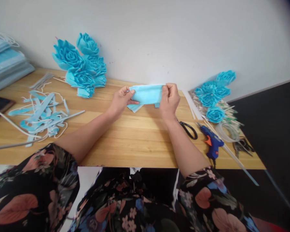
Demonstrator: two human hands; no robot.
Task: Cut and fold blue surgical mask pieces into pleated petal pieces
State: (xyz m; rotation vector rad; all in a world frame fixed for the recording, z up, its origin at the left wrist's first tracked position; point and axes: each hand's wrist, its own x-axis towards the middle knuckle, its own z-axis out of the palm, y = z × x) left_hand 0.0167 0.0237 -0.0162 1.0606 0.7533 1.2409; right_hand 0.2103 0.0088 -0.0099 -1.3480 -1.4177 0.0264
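Note:
A light blue piece of face mask fabric [148, 94] is stretched flat between my two hands, above the wooden table. My left hand [124, 101] pinches its left end between thumb and fingers. At the right end, my right hand [169, 100] is closed on the fabric, thumb toward me. Partly hidden below it, another blue piece [135, 108] lies on the table, with a corner sticking out. Near my right forearm are black-handled scissors [190, 130], their blades out of sight behind the arm.
Blue fabric flowers [71, 58] stand at the back left, with more flowers [214, 91] at the right. Cut strips and cords [43, 112] lie left, below stacked masks [7, 64]. A blue glue gun [212, 140] and pliers [243, 145] rest near the table's right edge.

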